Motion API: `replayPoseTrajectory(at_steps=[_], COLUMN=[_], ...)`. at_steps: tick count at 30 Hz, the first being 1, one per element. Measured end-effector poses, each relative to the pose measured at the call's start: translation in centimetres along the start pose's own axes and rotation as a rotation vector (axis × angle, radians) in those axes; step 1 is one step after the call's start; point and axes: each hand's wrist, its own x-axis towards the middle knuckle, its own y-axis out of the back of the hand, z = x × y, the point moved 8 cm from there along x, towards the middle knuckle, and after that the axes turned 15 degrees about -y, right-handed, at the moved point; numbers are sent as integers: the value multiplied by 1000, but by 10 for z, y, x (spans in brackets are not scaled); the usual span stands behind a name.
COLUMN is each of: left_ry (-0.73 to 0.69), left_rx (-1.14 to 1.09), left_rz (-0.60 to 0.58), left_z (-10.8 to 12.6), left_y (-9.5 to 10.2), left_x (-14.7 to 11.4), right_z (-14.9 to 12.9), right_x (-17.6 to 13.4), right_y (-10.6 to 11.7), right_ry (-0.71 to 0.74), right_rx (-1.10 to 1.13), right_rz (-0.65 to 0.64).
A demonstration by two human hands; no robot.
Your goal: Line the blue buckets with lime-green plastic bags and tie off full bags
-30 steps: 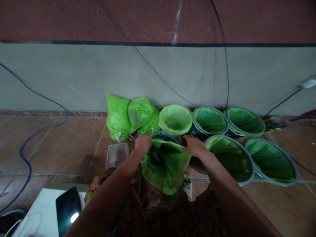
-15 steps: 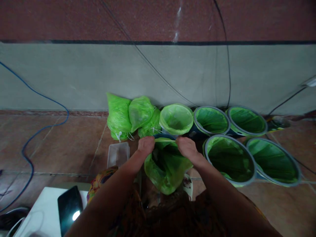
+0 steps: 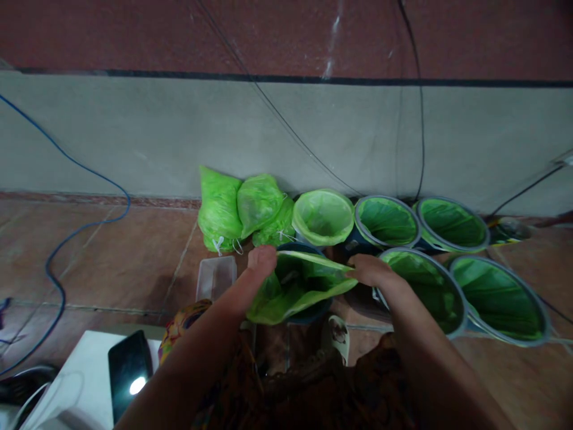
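Note:
A green bin bag (image 3: pixel 308 292) hangs with its mouth spread between my two hands, above a dark blue bin (image 3: pixel 313 313) that it partly hides. My left hand (image 3: pixel 263 261) is closed on the bag's rim at its left end. Over on the right, my right hand (image 3: pixel 369 269) pinches the opposite end of the rim, pulling it out sideways. The bag's near edge droops across the front of the bin.
Lined bins (image 3: pixel 423 292) stand to the right, several with grey rims. Filled green bags (image 3: pixel 219 209) lean by the wall, behind a clear plastic tub (image 3: pixel 216 278). A phone (image 3: pixel 129 373) rests on a white surface (image 3: pixel 76 379); a blue cable (image 3: pixel 54 278) crosses the floor.
My right hand has moved right, stretching the bag's mouth wider. The bag's hanging part has risen and shifted, and more of the blue bin shows beneath it.

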Motion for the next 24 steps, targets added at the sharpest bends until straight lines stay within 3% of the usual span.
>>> replayPoseTrajectory(at_steps=[2, 7, 10, 18, 24], left_ry=[-18, -71, -89, -158, -160], left_rx=[-9, -29, -44, -165, -260], left_rz=[9, 1, 16, 132, 133], left_z=[6, 25, 31, 31, 27], left_y=[0, -2, -2, 11, 17], left_x=[1, 4, 5, 3, 3], right_z=[-15, -80, -103, -87, -75], right_x=[-5, -26, -32, -23, -15], right_y=[-1, 5, -1, 9, 9], right_ry=[4, 149, 182, 78, -1], right_rx=[-30, 48, 33, 61, 67], right_rz=[-28, 65, 78, 103, 91])
